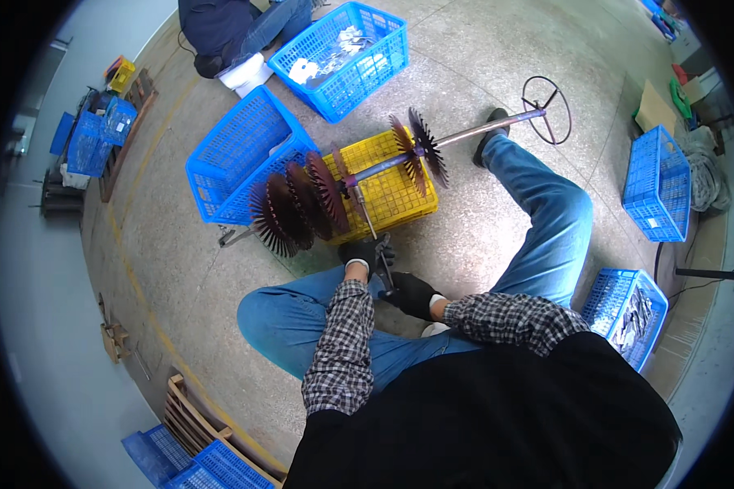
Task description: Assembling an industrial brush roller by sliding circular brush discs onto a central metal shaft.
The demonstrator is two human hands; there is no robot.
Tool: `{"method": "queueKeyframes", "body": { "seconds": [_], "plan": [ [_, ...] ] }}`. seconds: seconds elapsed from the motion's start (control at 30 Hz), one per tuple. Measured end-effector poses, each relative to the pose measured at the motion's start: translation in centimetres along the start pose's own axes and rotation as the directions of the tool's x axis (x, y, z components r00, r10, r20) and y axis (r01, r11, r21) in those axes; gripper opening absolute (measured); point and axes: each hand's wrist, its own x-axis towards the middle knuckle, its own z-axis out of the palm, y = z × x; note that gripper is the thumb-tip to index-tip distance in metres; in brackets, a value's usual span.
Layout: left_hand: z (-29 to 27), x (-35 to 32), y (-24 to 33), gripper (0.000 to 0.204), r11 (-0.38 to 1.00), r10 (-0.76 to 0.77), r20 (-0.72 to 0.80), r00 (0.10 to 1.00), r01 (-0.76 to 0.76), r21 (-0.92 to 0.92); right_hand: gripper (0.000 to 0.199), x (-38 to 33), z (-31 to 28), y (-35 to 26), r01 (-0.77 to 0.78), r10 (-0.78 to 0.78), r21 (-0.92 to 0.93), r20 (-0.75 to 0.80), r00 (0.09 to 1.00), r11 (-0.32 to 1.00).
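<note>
My left hand (365,251), in a dark glove, is closed around the lower end of a slim metal rod (367,215). The rod's upper end meets a collar on the long shaft. Close by to the right, my right hand (413,296), also gloved, grips a dark, narrow metal hand tool (386,270); its exact kind is unclear. The shaft (383,167) lies across an upturned yellow crate (391,204). Several dark discs with slotted edges (306,200) are stacked along its left part, and toothed discs (426,147) sit further right.
A spoked ring (571,114) ends the shaft at the right. Blue crates stand around: one (245,147) behind the discs, one holding pale and metal pieces (359,85), others (656,187) at right. A seated person (236,33) is at the back. Wooden pallets (192,407) lie at left.
</note>
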Motion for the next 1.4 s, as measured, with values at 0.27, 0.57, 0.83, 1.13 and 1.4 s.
{"method": "queueKeyframes", "body": {
  "seconds": [0.27,0.57,0.83,1.13,1.4],
  "plan": [
    [0.0,0.5,-1.9,0.034,0.968,0.003,0.086,0.996,0.019,-0.251,0.044,-0.7,2.2,2.4,-0.362,0.231,0.826,0.286,0.93,0.433],
    [0.0,3.0,-2.3,0.031,0.971,-0.018,0.044,0.999,0.028,-0.239,0.038,-0.6,3.1,1.5,-0.351,0.322,0.858,0.235,0.917,0.375],
    [0.0,4.3,-3.4,0.03,0.983,-0.058,0.028,0.998,0.062,-0.173,0.035,0.1,2.9,2.2,-0.374,0.331,0.851,0.255,0.909,0.37],
    [0.6,11.7,-7.5,0.043,0.973,0.094,-0.087,0.992,-0.073,0.219,0.033,0.7,0.9,5.7,-0.48,0.268,0.794,0.403,0.875,0.372],
    [1.8,13.9,-8.8,0.057,0.943,0.156,-0.107,0.982,-0.116,0.311,0.036,0.1,0.4,2.7,-0.531,0.351,0.744,0.41,0.842,0.405]
  ]
}}
